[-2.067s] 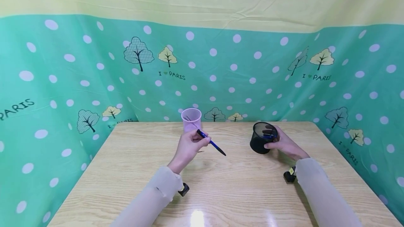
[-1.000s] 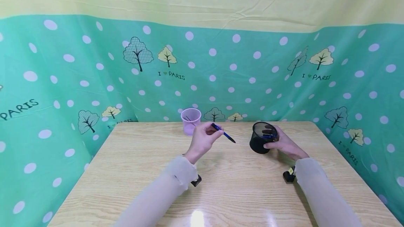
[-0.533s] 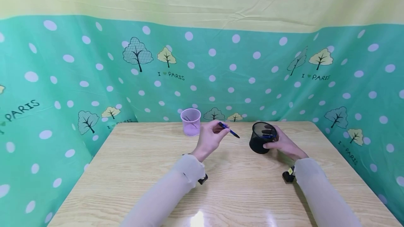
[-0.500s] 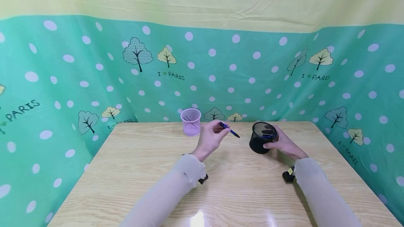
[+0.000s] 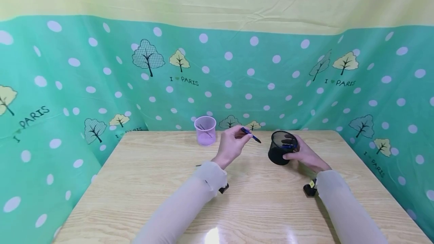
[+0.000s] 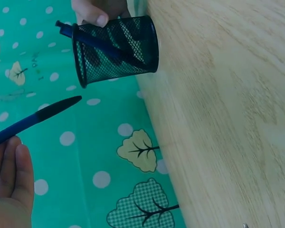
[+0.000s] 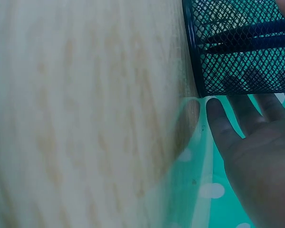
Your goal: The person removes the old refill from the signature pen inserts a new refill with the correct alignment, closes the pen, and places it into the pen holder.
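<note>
My left hand [image 5: 230, 145] pinches a blue pen [image 6: 23, 125] with a black front end; its tip points toward the black mesh pen cup [image 5: 278, 156], with a gap between them. At the cup's right side, my right hand [image 5: 306, 156] grips the wall, thumb in front and fingers behind. The cup stands upright on the table. A dark blue pen [image 6: 65, 30] leans inside it, its end past the rim. Through the mesh in the right wrist view, dark pen shapes [image 7: 247, 43] show near the base. Part of the left hand lies outside the left wrist view.
A lilac mesh pen cup [image 5: 205, 139] with thin dark sticks inside stands at the back of the wooden table [image 5: 152, 168]. A small dark thin object [image 5: 198, 165] lies partly behind the left sleeve. Behind the table hangs a green polka-dot curtain [image 5: 190, 97].
My left hand has carried the blue pen rightward and farther back, from in front of the lilac cup to near the black one. My right hand and the black cup have stayed put.
</note>
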The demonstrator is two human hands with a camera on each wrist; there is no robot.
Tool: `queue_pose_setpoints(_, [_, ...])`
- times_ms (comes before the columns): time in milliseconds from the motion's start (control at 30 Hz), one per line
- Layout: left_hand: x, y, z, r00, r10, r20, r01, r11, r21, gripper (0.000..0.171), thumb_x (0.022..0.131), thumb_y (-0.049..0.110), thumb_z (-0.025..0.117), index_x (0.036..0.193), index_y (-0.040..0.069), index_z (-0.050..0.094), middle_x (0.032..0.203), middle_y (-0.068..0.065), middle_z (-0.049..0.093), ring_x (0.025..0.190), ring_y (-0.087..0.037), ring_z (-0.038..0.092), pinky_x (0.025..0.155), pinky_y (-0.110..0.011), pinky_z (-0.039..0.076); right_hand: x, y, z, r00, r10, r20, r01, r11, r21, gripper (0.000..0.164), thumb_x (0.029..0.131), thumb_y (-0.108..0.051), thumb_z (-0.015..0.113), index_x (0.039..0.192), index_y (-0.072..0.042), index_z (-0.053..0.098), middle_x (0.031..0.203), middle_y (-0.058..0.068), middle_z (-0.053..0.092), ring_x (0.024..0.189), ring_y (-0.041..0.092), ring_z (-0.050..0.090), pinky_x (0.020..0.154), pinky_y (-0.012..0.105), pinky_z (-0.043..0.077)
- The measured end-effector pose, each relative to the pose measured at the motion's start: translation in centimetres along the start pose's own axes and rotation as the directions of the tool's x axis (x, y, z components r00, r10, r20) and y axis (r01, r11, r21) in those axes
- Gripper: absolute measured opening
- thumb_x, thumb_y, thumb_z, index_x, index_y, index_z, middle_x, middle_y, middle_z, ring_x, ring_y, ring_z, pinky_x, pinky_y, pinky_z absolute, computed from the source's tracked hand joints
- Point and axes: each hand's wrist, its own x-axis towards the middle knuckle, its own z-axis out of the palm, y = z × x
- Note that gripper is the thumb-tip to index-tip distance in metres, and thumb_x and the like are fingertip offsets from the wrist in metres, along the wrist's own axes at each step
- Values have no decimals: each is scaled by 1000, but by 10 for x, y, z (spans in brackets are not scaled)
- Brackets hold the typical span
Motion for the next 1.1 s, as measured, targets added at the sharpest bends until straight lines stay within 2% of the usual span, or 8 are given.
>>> queue_pose_setpoints(200, [5,3,7,998,56,3,-56,998,43,13,84,8,72,97,4,70,92,-5,71,82,-10,67,76,-20,53,0,1,0,1000,4,-2,-4,1000,1,99,76,-5,79,150,-8,14,147,19,30,133,38,31,109,56,18])
queue_pose_setpoints(433, [9,6,18,993,111,37,-113,991,77,13,85,7,70,98,4,70,94,-8,72,83,-7,67,76,-17,52,1,2,-1,1000,-6,6,6,1000,-4,97,75,-6,79,149,-8,16,147,18,31,132,37,34,107,47,25])
queue_pose_setpoints(533, [11,7,22,989,141,46,-144,986,86,12,85,7,70,97,3,69,94,-10,71,83,-8,68,77,-16,51,1,2,-1,1000,-15,8,15,1000,-6,96,75,-5,78,149,-8,16,148,19,30,132,37,33,108,49,24])
queue_pose_setpoints(733, [13,9,30,978,192,77,-201,971,129,12,86,7,70,97,4,68,95,-8,71,84,-7,66,77,-14,50,2,1,0,1000,-25,3,25,1000,7,96,75,-4,79,149,-7,17,148,20,29,133,38,32,109,56,19])
queue_pose_setpoints(800, [13,10,32,975,202,94,-215,965,150,13,86,7,70,99,5,68,95,-5,70,84,-5,66,77,-13,49,1,0,0,1000,-28,5,28,1000,1,96,75,-4,78,149,-7,17,148,20,30,133,38,32,109,54,20])
queue_pose_setpoints(1000, [14,12,38,955,265,131,-286,941,180,14,87,8,69,101,5,68,95,-4,69,85,-5,64,78,-12,48,1,0,-2,999,-33,16,33,999,-14,94,77,-5,77,150,-10,17,149,18,29,133,35,33,105,38,31])
queue_pose_setpoints(1100, [14,11,41,947,290,140,-312,932,184,14,86,7,69,100,5,68,94,-4,70,84,-5,64,78,-11,48,1,0,-2,1000,-24,15,24,1000,-10,94,77,-6,78,150,-10,18,149,17,29,133,35,32,106,41,28])
